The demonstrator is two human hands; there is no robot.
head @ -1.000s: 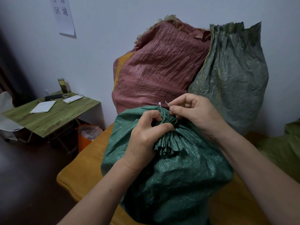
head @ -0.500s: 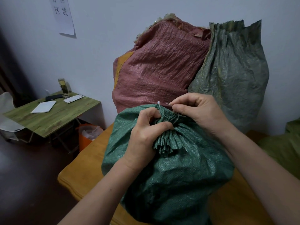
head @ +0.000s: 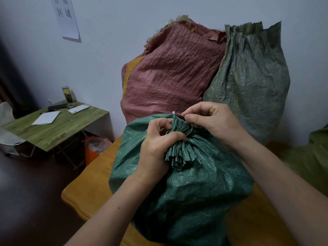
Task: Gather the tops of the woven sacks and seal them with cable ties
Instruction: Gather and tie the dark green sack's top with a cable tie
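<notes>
A full green woven sack (head: 186, 189) stands on the wooden table (head: 83, 190) right in front of me. Its top is gathered into a pleated bunch (head: 181, 153) that points toward me. My left hand (head: 156, 148) grips the gathered neck from the left. My right hand (head: 211, 121) pinches the thin tail of a white cable tie (head: 174, 113) at the far side of the neck. The tie's small white head shows just above the bunch. The rest of the tie's loop is hidden by the fabric and my fingers.
A red woven sack (head: 170, 75) and a grey-green sack (head: 252, 80) with a pleated top lean on the wall behind. Another green sack (head: 312, 157) lies at the right edge. A low green side table (head: 53, 128) with papers and a glass stands left, above an orange bin (head: 94, 148).
Both hands keep their hold on the neck and the tie. The right hand's fingers have shifted slightly at the tie tail; the sack has not moved.
</notes>
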